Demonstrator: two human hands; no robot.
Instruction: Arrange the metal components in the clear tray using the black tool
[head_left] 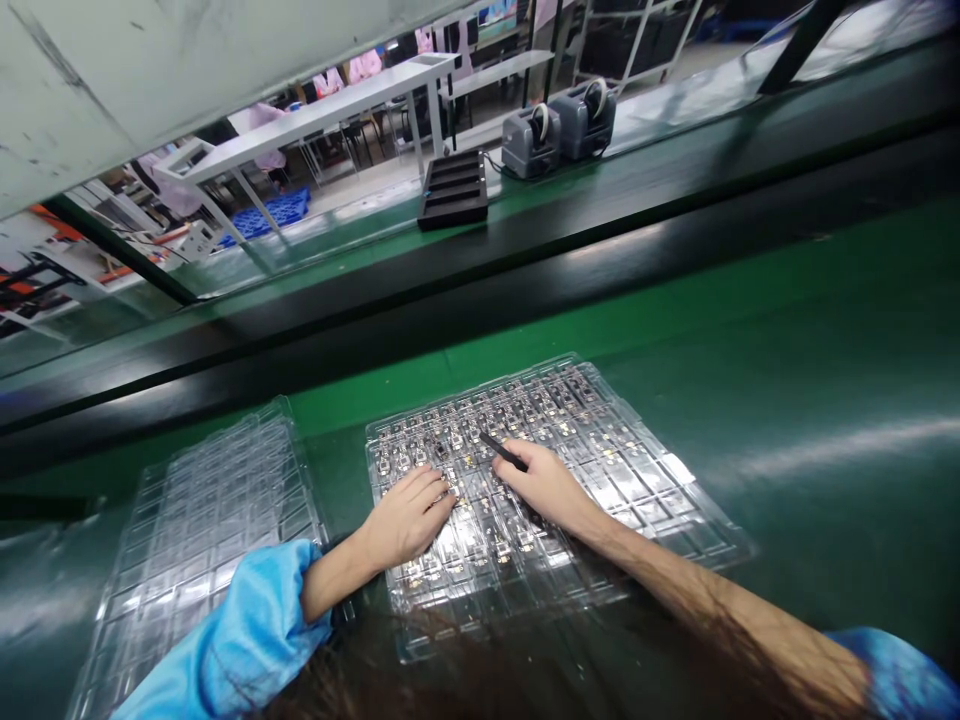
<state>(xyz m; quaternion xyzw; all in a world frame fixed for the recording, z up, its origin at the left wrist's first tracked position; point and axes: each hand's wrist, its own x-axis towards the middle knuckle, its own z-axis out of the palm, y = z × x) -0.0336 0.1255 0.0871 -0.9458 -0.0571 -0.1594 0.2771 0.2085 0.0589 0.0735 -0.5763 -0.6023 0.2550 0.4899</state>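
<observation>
A clear plastic tray with many small pockets lies on the green bench in front of me; most pockets hold small dark electronic parts. My left hand rests on the tray's left part, fingers curled down onto the parts; I cannot make out anything in them. My right hand lies on the middle of the tray and pinches a thin black tool like tweezers, its tip pointing up-left over the parts. Blue sleeves cover both upper arms.
A second clear pocket tray, which looks empty, lies to the left. Beyond a black rail, a black slotted rack and two grey tape dispensers stand on the far green strip. Tables and people in pink are in the background.
</observation>
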